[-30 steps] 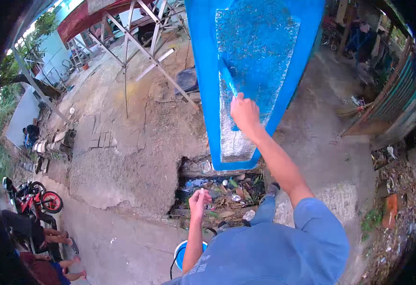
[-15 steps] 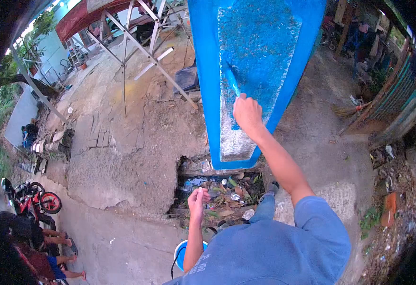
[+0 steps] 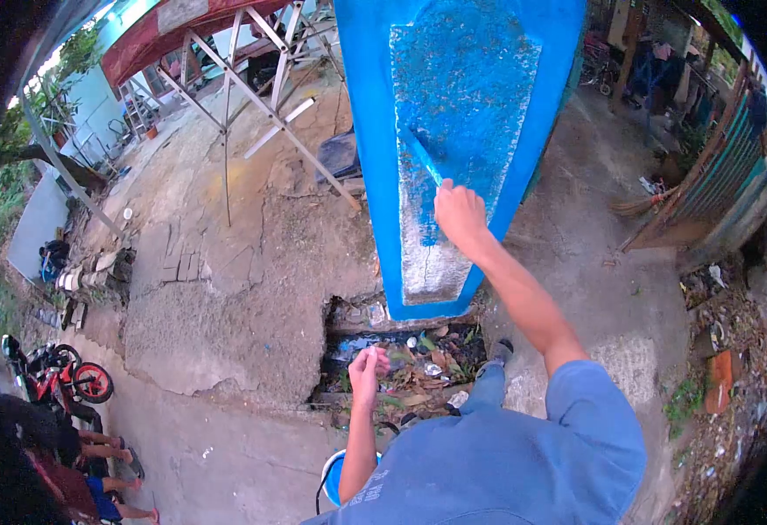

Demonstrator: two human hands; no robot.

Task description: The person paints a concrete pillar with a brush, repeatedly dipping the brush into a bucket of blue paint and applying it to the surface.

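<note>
A tall pillar point(image 3: 362, 166) has a smooth blue border around a rough panel. Blue paint covers the panel's upper part, while its lower end point(image 3: 432, 280) is whitish. My right hand point(image 3: 460, 214) is closed on the handle of a paintbrush point(image 3: 425, 160), whose bristles touch the panel near its left edge. My left hand point(image 3: 368, 363) hangs lower down, over the ditch, with its fingers curled; whether it holds anything is too small to tell. Beside my left forearm stands a bucket point(image 3: 333, 477) with blue inside, partly hidden.
A ditch point(image 3: 340, 337) with leaves and litter lies at the pillar's foot. Metal trestle legs point(image 3: 252, 96) stand at the upper left. A red motorcycle point(image 3: 64, 381) and people's legs point(image 3: 108, 455) are at the lower left. A broom point(image 3: 642, 203) rests by corrugated sheets at right.
The brush is tilted more to the left, and my right hand has moved slightly down the panel. The view has shifted a little; my left hand has hardly moved.
</note>
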